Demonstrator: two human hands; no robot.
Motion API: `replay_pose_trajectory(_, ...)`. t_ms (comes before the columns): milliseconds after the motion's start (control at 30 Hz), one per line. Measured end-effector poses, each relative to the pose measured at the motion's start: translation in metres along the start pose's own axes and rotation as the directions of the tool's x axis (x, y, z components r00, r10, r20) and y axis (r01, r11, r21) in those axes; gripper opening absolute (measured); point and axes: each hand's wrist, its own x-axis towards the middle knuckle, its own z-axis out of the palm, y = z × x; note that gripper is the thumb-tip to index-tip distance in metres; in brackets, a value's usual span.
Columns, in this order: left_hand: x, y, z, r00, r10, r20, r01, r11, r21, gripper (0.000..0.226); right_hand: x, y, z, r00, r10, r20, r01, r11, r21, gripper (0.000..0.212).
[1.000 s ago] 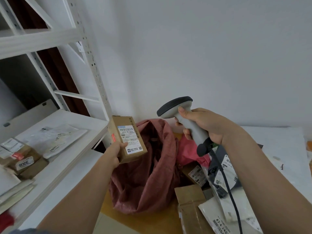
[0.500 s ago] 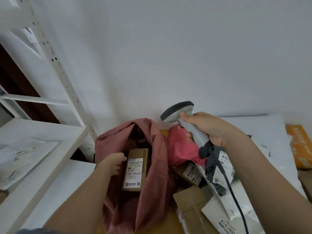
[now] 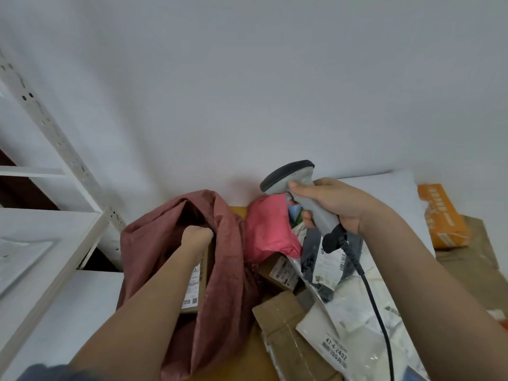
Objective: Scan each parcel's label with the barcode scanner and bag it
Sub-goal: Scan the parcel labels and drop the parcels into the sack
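From the head camera: a second ago the left hand (image 3: 198, 235) held the small cardboard parcel (image 3: 198, 281) up near the barcode scanner (image 3: 302, 198), label facing the camera; half a second ago the parcel was at the mouth of the dusty-red cloth bag (image 3: 220, 270). Now the hand has pushed down inside the bag, fingers curled over the parcel's far end, and only the label side shows below the wrist. I judge this parcel scanned and all but bagged; letting go is what remains.

The right hand (image 3: 335, 204) has stayed raised to the right of the bag, fingers wrapped around the scanner's grey handle, thumb on top, the black cable (image 3: 368, 287) trailing toward the near edge.

The bag stands open, its rim slumped; this parcel is the only content visible, and the rest of its inside is dark. Right of it lies a heap not yet bagged: a pink mailer (image 3: 269, 232), a taped brown box (image 3: 286, 334), white poly mailers (image 3: 354, 323) and an orange carton (image 3: 442, 218). On the left stands a white shelf unit (image 3: 52, 243).
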Motion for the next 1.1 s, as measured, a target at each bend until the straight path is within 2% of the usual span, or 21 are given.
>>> replay_pose_trajectory(67, -0.008, 0.001, 0.012, 0.998, 0.057, 0.039, -0.056, 0.998, -0.009, 0.019, -0.004, 0.002, -0.010, 1.000, 0.002, 0.005, -0.002, 1.000, 0.008, 0.036)
replay_pose_trajectory(133, -0.023, 0.003, 0.024, 0.995, 0.073, 0.075, -0.072, 0.997, -0.021, 0.013, -0.009, 0.004, -0.022, 1.000, 0.010, 0.026, -0.010, 1.000, 0.010, 0.034)
replay_pose_trajectory(267, -0.059, 0.003, 0.058, 0.977, -0.016, 0.212, 0.016, 1.000, 0.002, 0.010, -0.020, 0.010, -0.050, 0.997, 0.003, 0.078, -0.002, 1.000, -0.016, 0.028)
replay_pose_trajectory(333, -0.074, -0.002, 0.073, 0.974, -0.045, 0.224, 0.029, 0.997, 0.075, 0.004, -0.023, 0.015, -0.064, 0.995, 0.006, 0.095, -0.005, 1.000, -0.008, 0.028)
replay_pose_trajectory(467, -0.094, -0.024, 0.100, 0.973, -0.133, 0.188, 0.088, 0.970, 0.228, 0.011, -0.030, 0.025, -0.083, 0.991, 0.031, 0.133, -0.034, 0.999, 0.021, 0.024)
replay_pose_trajectory(533, -0.103, -0.037, 0.112, 0.976, -0.178, 0.124, 0.135, 0.946, 0.295, 0.022, -0.032, 0.033, -0.093, 0.988, 0.037, 0.151, -0.040, 0.999, 0.021, 0.025)
replay_pose_trajectory(633, -0.116, -0.056, 0.132, 0.962, -0.274, 0.017, 0.244, 0.881, 0.406, 0.080, -0.033, 0.043, -0.102, 0.982, 0.056, 0.181, -0.059, 0.998, 0.011, 0.025)
replay_pose_trajectory(667, -0.122, -0.062, 0.139, 0.959, -0.279, -0.043, 0.268, 0.850, 0.453, 0.090, -0.033, 0.046, -0.105, 0.981, 0.067, 0.183, -0.071, 0.997, 0.012, 0.025)
replay_pose_trajectory(767, -0.139, -0.071, 0.158, 0.951, -0.269, -0.153, 0.309, 0.807, 0.504, 0.096, -0.034, 0.053, -0.111, 0.978, 0.098, 0.185, -0.102, 0.995, 0.013, 0.023)
replay_pose_trajectory(867, -0.142, -0.077, 0.166, 0.947, -0.301, -0.111, 0.307, 0.752, 0.584, 0.114, -0.036, 0.060, -0.114, 0.976, 0.106, 0.191, -0.113, 0.993, 0.023, 0.019)
replay_pose_trajectory(933, -0.125, -0.095, 0.173, 0.921, -0.374, -0.110, 0.363, 0.720, 0.592, 0.122, -0.039, 0.066, -0.115, 0.977, 0.107, 0.183, -0.114, 0.993, 0.025, 0.018)
replay_pose_trajectory(1033, -0.123, -0.104, 0.181, 0.930, -0.342, -0.133, 0.342, 0.674, 0.655, 0.119, -0.041, 0.074, -0.119, 0.978, 0.119, 0.174, -0.126, 0.992, 0.028, 0.019)
replay_pose_trajectory(1100, -0.137, -0.098, 0.179, 0.926, -0.344, -0.158, 0.363, 0.690, 0.626, 0.109, -0.044, 0.078, -0.122, 0.980, 0.127, 0.150, -0.133, 0.991, 0.027, 0.022)
